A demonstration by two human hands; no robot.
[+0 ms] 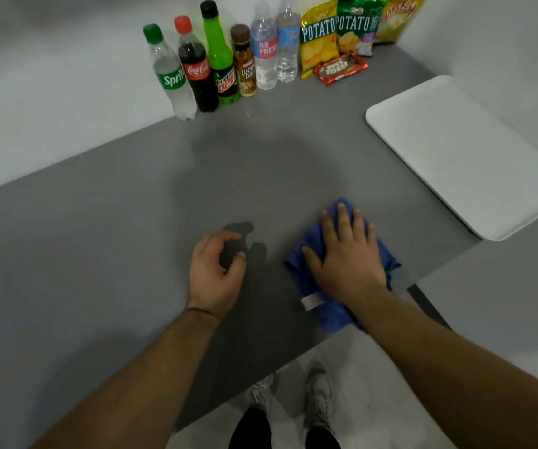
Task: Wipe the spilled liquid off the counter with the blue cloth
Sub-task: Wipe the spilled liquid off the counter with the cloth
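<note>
Counter (99,254), grey, near edge toward the person. Blue cloth (342,306), crumpled, white tag showing, lying at the near right of the counter by its edge. Right hand (347,257): flat, fingers spread, palm pressed on the cloth, not gripping it. Left hand (216,273): loosely curled, thumb and fingers apart, holding nothing, resting just beside the cloth's left. Spilled liquid: no clear puddle visible; dark patches near the left hand read as shadows, so its place cannot be told. Step in hand, judged: wiping; best done with the palm kept flat, even pressure, overlapping strokes drawn toward the body and away from the row of goods. White tray (475,163), far right, nothing on it. Bottles at the back wall, all capped, upright: Sprite (172,76), clear drink; Coca-Cola (198,72), dark, nearly full; Mountain Dew (222,66), green; Lucky Day (245,66), brown; two water bottles (275,50), clear. Three chip bags (339,30), sealed; red snack packet (340,69), flat.
</note>
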